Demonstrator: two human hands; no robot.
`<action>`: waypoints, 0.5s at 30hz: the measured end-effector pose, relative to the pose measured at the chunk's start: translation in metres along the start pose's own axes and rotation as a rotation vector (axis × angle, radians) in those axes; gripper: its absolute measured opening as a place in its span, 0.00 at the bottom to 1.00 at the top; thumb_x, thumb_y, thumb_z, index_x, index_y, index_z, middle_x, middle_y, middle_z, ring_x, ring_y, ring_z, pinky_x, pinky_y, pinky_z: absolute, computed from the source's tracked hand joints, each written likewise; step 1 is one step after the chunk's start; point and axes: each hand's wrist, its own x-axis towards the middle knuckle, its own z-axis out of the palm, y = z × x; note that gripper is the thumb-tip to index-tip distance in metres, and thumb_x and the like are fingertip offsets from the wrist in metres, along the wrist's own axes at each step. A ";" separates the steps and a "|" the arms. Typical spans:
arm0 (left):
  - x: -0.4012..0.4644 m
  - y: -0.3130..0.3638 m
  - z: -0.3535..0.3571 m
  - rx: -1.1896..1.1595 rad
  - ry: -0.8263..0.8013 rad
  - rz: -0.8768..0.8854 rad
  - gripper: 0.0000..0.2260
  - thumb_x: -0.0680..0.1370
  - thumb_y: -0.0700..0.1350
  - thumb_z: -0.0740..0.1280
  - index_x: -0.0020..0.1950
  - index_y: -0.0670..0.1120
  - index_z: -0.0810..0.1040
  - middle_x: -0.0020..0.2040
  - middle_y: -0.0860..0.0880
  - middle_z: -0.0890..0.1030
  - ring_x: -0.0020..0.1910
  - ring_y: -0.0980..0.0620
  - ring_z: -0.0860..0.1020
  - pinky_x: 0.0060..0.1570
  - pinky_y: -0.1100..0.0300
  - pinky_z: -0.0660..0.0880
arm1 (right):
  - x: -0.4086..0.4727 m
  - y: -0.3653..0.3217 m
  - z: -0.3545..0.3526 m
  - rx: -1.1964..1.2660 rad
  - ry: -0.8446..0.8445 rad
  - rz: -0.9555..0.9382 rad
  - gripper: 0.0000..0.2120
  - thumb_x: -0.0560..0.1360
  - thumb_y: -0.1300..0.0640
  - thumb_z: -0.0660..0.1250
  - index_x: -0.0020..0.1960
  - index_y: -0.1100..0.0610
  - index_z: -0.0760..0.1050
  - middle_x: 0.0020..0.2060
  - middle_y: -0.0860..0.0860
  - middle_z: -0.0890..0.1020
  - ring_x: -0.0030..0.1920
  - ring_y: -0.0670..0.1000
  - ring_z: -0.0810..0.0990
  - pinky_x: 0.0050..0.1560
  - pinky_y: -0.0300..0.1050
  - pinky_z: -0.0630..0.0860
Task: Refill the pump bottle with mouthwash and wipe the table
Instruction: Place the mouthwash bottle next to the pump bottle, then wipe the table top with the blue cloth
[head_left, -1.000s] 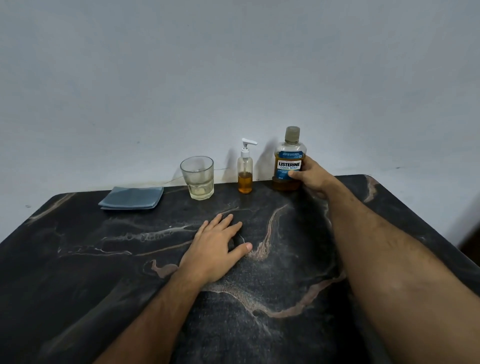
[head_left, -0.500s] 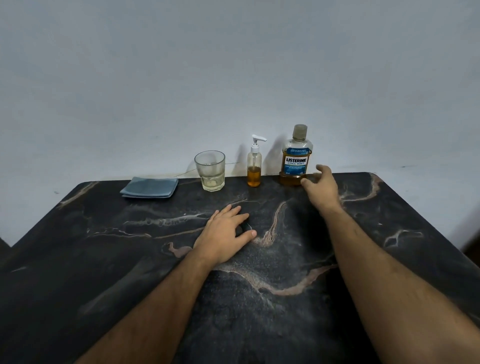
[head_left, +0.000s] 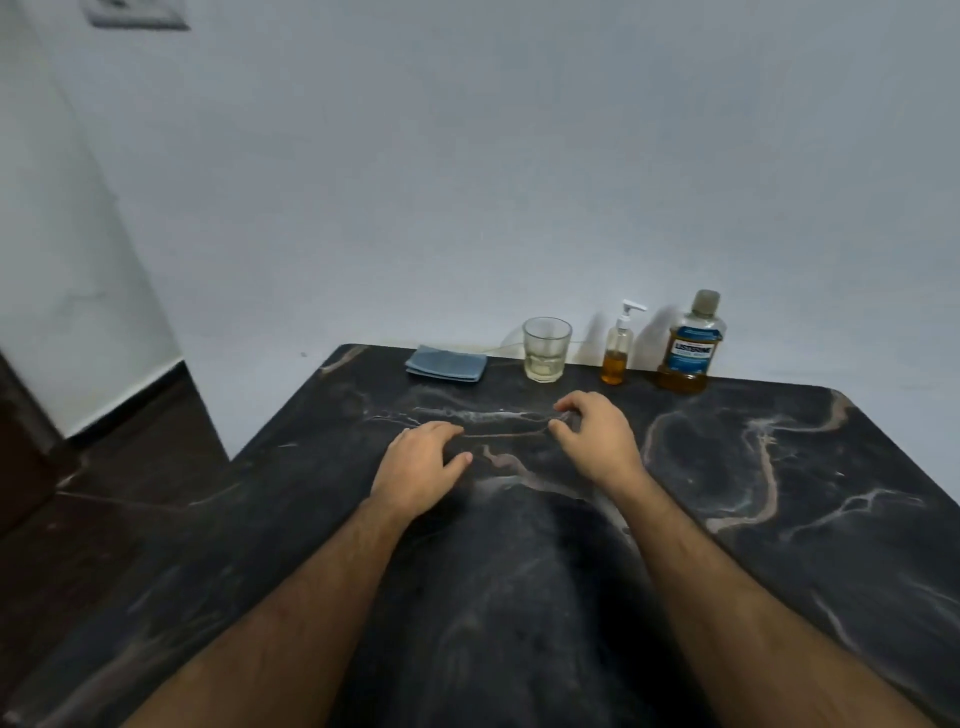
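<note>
Both hands mid-frame on counter (head_left: 779, 519): left hand (head_left: 421, 467) and right hand (head_left: 597, 441) loosely curled, seemingly holding nothing. Pump bottle (head_left: 618, 348), mouthwash bottle (head_left: 688, 345), folded cloth (head_left: 447, 364) lined upper centre-right.

right hand (head_left: 597, 441) off mouthwash bottle (head_left: 691, 343), pulled back to mid-table, fingers loosely curled near left hand (head_left: 421, 467), now curled too.

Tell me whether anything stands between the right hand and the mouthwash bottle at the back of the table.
Nothing visible does. The right hand holds nothing, and only bare table lies between it and the mouthwash bottle. The pump bottle stands left of that path, beside the glass.
</note>
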 end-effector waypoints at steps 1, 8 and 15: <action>-0.001 -0.009 -0.008 -0.003 0.015 -0.020 0.21 0.79 0.54 0.66 0.71 0.50 0.74 0.70 0.52 0.76 0.68 0.52 0.73 0.69 0.55 0.67 | 0.003 -0.010 0.007 -0.005 -0.023 -0.013 0.12 0.76 0.53 0.70 0.59 0.51 0.78 0.56 0.49 0.79 0.54 0.48 0.77 0.56 0.45 0.75; 0.046 -0.048 -0.035 -0.089 0.056 -0.122 0.21 0.80 0.52 0.66 0.72 0.48 0.72 0.69 0.49 0.76 0.67 0.50 0.75 0.67 0.52 0.71 | 0.053 -0.049 0.063 -0.051 -0.116 -0.051 0.12 0.76 0.55 0.69 0.59 0.53 0.78 0.56 0.52 0.80 0.56 0.53 0.78 0.59 0.49 0.75; 0.155 -0.080 -0.007 -0.235 0.160 -0.370 0.19 0.80 0.51 0.65 0.68 0.43 0.76 0.63 0.44 0.81 0.61 0.45 0.78 0.61 0.52 0.73 | 0.141 -0.043 0.119 0.058 -0.052 0.051 0.10 0.78 0.56 0.65 0.56 0.59 0.78 0.52 0.56 0.84 0.55 0.57 0.80 0.56 0.48 0.76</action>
